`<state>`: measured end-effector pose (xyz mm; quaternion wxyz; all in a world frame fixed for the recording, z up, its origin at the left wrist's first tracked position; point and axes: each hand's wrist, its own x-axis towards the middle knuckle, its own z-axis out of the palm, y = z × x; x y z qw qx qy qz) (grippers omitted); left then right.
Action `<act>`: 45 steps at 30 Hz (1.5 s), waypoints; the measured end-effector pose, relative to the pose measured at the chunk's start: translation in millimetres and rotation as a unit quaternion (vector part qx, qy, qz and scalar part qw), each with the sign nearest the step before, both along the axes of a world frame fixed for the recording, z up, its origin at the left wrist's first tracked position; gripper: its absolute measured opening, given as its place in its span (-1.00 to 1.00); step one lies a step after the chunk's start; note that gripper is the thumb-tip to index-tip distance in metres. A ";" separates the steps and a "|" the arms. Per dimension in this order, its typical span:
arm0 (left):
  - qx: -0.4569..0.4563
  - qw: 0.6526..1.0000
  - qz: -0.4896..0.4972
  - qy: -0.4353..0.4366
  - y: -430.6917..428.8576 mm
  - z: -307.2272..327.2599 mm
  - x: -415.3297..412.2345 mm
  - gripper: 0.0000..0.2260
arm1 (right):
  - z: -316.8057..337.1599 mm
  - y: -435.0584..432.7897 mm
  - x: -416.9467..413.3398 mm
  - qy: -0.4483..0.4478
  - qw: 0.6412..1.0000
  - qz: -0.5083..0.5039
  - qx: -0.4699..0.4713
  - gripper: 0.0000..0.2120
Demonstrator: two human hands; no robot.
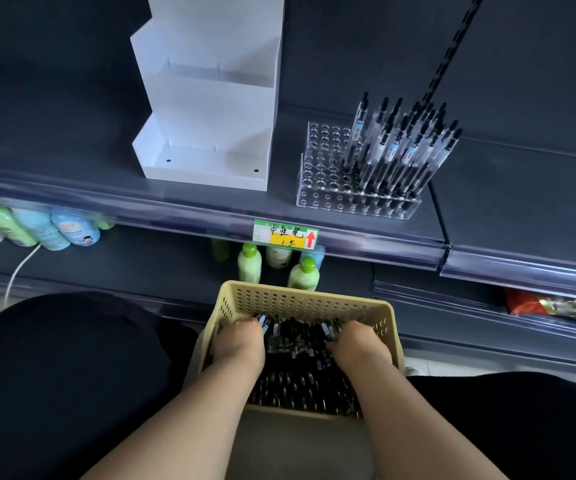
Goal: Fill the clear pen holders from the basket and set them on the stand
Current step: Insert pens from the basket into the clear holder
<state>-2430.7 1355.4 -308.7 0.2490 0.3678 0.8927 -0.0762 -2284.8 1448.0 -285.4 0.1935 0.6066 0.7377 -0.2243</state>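
Note:
A cream perforated basket sits between my knees, full of dark pens. Both hands are down inside it. My left hand curls over pens at the left side, and pen ends stick out past its fingers. My right hand grips pens at the right side in the same way. On the dark shelf above stands a clear pen holder with many holes; its right half holds several upright pens, its left half is bare. A white stepped stand stands left of the holder, with nothing on its tiers.
A price tag with a red arrow hangs on the shelf's front rail. Green and blue bottles stand on the lower shelf behind the basket and at far left. A white cable runs down at left. Red packets lie low right.

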 end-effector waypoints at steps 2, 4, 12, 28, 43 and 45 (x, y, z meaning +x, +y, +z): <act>0.003 1.000 0.014 -0.003 -2.0 1.0 -0.1 -0.73 | 2.6 -0.5 -0.7 -0.016 1.000 0.009 -0.008 -0.75; 0.005 0.999 0.037 -0.018 -5.3 6.4 0.5 -0.79 | 5.9 -4.7 -1.1 -0.043 0.998 0.039 0.006 -0.70; 0.176 0.966 0.128 -0.139 -28.0 25.2 0.8 -0.84 | 15.5 -16.0 7.5 -0.096 0.992 0.075 0.019 -0.63; 0.440 0.843 0.132 -0.279 -35.6 99.5 16.6 -0.76 | 99.6 -36.8 11.3 0.321 0.939 0.077 0.095 -0.60; 0.621 0.730 0.003 -0.286 32.6 200.3 -3.4 -0.69 | 211.5 20.3 -1.6 0.584 0.774 -0.003 0.247 -0.70; 0.638 0.717 -0.014 -0.279 51.8 214.1 -14.1 -0.63 | 233.6 38.1 -7.8 0.609 0.748 0.018 0.263 -0.69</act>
